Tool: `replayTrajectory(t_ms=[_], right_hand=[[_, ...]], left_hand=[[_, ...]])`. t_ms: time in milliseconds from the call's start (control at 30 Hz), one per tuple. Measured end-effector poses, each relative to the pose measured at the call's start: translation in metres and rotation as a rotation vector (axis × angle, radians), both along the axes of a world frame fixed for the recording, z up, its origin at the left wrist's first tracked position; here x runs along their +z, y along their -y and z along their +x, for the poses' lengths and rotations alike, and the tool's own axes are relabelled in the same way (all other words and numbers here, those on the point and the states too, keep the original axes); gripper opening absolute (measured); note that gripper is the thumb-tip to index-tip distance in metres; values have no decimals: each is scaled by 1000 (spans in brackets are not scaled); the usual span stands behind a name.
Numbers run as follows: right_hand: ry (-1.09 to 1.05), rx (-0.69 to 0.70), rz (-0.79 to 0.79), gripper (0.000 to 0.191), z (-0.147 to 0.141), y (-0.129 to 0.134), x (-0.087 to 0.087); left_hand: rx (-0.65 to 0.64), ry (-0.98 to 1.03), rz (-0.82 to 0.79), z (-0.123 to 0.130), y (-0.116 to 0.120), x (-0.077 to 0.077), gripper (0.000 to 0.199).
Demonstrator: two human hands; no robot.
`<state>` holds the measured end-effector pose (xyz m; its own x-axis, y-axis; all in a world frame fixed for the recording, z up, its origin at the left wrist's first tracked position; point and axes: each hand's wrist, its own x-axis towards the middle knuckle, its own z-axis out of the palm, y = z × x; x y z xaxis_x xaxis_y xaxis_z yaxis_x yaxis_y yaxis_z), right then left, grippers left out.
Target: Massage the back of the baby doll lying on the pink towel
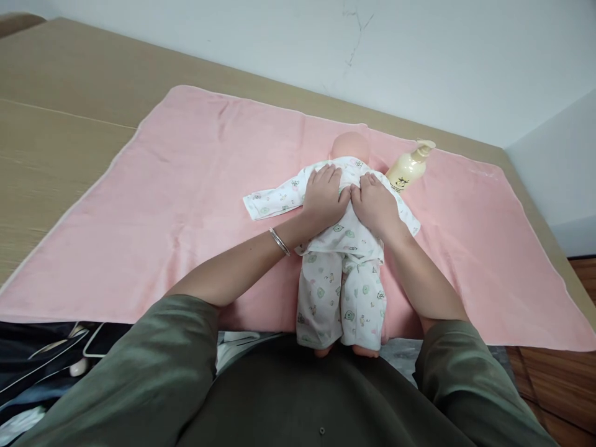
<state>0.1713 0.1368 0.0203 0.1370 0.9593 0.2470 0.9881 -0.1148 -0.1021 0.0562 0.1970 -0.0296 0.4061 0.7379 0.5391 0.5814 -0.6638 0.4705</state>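
A baby doll (344, 237) in white printed pyjamas lies face down on a pink blanket (209, 174), its head away from me and its feet at the near edge. My left hand (325, 197) rests flat on the left side of its upper back, fingers stretched out. On the right side of the back lies my right hand (374, 203), also flat, with the two thumbs close together at the middle. Both palms are hidden against the cloth. The doll's left-hand sleeve (274, 202) spreads out sideways; the other sleeve partly shows beyond my right wrist.
Right of the doll's head a pale yellow pump bottle (407, 169) stands or leans on the blanket; its base is hidden. The wooden table (56, 136) meets a white wall (419, 62) at the back. A phone (107, 339) and cables sit below the near left edge.
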Motion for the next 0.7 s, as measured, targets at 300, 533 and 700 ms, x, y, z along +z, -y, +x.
replayTrajectory(t_ms=[300,533,700], right_hand=[[-45,35,12,51,8,-4,-3],[-90,77,47,49,16,-8,-3],[-40,24,88,42,12,-8,-3]], left_hand=[[0,-1,-4,-1,2,0,46],[-12,-17,10,-3,5,1,51],[-27,-40,-4,-6,2,7,52]])
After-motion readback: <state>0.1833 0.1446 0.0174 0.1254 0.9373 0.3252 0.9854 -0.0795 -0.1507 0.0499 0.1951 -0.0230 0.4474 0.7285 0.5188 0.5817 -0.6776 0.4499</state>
